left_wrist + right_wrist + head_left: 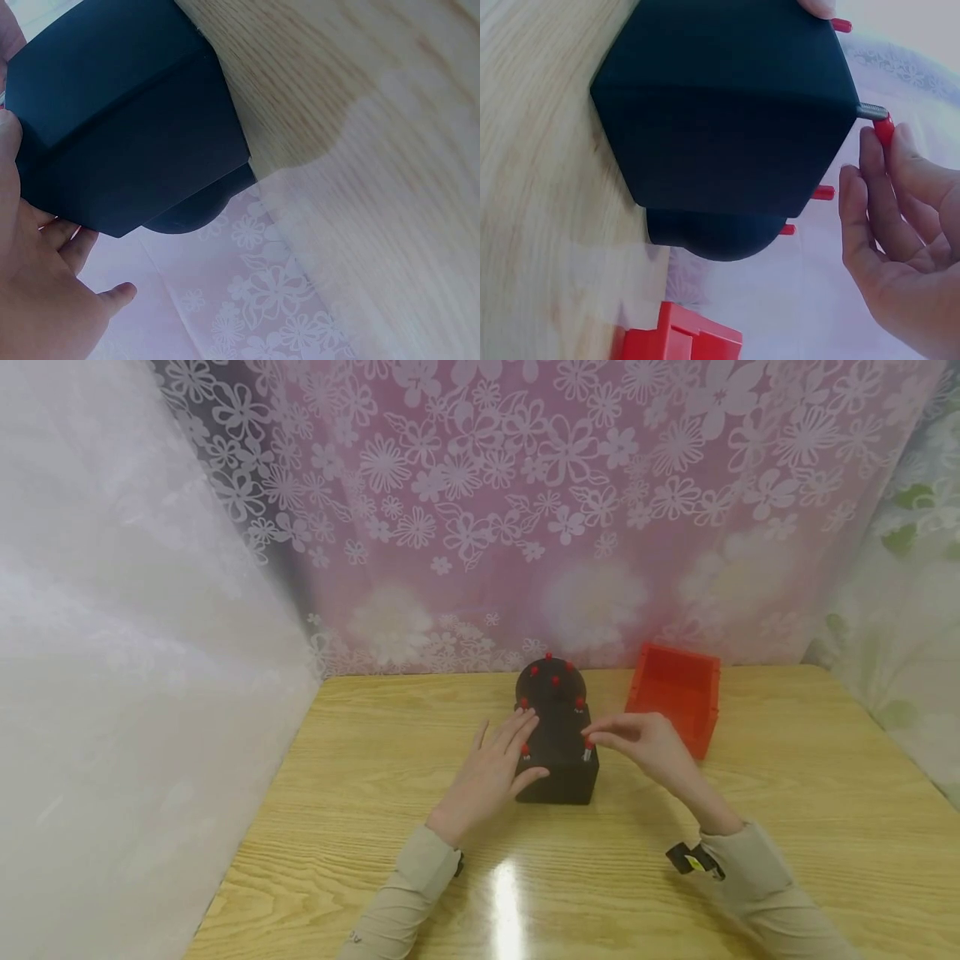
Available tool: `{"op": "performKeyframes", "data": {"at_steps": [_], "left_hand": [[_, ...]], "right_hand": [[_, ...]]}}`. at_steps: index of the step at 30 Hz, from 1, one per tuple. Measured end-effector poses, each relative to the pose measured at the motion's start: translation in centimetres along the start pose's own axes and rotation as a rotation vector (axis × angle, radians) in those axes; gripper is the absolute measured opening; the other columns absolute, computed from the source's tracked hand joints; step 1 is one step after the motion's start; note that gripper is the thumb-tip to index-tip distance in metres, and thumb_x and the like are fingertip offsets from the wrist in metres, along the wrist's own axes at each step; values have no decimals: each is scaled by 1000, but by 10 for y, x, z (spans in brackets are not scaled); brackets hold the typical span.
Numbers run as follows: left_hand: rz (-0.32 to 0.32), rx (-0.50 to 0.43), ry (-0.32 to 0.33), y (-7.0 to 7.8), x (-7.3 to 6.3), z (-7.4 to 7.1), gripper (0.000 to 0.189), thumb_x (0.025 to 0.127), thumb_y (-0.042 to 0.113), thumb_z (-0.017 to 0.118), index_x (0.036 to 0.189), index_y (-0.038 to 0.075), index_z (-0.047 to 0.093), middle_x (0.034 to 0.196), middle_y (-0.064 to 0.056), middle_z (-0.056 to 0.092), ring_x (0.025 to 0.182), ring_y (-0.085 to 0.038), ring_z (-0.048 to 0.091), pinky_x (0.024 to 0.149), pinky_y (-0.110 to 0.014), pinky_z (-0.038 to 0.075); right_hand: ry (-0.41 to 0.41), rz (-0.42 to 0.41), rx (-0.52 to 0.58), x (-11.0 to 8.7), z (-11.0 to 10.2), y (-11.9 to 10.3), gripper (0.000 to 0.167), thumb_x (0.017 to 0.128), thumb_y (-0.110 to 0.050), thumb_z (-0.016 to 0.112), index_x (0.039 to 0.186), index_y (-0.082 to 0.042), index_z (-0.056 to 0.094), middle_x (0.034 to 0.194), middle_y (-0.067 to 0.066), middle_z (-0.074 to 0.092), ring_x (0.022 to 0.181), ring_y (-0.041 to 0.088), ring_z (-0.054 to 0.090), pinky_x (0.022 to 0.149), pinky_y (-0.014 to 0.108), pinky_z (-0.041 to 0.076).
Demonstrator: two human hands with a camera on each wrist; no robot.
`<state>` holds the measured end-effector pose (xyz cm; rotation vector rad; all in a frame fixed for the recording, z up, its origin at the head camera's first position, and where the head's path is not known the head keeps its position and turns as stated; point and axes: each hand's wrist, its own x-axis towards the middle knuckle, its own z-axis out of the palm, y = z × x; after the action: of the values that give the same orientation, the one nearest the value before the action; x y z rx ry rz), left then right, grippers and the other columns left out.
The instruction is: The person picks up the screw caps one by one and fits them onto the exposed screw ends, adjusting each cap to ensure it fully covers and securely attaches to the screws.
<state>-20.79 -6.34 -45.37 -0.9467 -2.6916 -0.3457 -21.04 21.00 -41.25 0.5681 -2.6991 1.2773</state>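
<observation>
A black block [558, 783] with a rounded far end stands on the table, small red-tipped pegs sticking up from its top. My left hand [487, 770] rests along its left edge, fingers stretched forward and thumb over the near corner. Thumb and fingers of my right hand [647, 742] pinch a red cap [885, 130] at the near right corner. Under that cap a ridged silver metal stem [871, 112] rises from the block, and the cap leans at an angle to it. Another red peg [823, 193] stands farther along the same side.
Behind my right hand, a red open bin [708, 727] sits on the wooden table [360, 777]. A pink flowered curtain [465, 510] hangs behind the table's far edge, with pale sheets at both sides.
</observation>
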Motion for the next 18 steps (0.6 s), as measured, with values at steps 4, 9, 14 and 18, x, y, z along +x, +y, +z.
{"op": "performKeyframes", "data": {"at_steps": [4, 9, 14, 18], "left_hand": [[-2, 0, 1, 0, 0, 0, 77, 103, 57, 44, 161, 9, 24, 168, -4, 23, 156, -18, 16, 125, -52, 13], [-3, 0, 4, 0, -1, -1, 77, 104, 56, 45, 161, 9, 25, 168, -4, 22, 156, -19, 16, 126, -53, 12], [-4, -7, 1, -1, -3, -2, 77, 104, 55, 45, 161, 9, 25, 168, -4, 22, 156, -19, 16, 126, -53, 11], [-11, -17, -9, -2, -4, -1, 77, 104, 56, 44, 161, 9, 25, 168, -4, 21, 156, -19, 15, 126, -52, 10]], "right_hand": [[-31, -19, -22, 0, -5, -1, 20, 93, -30, 75, 111, -22, 80, 103, -5, 78, 100, 16, 71, 85, 29, 55], [-62, -73, -20, -1, -7, -6, 17, 90, -25, 78, 107, -22, 81, 100, -6, 78, 93, 12, 72, 81, 28, 57], [-63, -132, -78, 0, -2, -8, 14, 86, -22, 81, 101, -22, 81, 95, -10, 77, 85, 6, 71, 76, 26, 57], [-59, -157, -101, -1, -2, -9, 13, 87, -22, 82, 100, -23, 81, 95, -11, 77, 85, 7, 71, 76, 27, 57]]}}
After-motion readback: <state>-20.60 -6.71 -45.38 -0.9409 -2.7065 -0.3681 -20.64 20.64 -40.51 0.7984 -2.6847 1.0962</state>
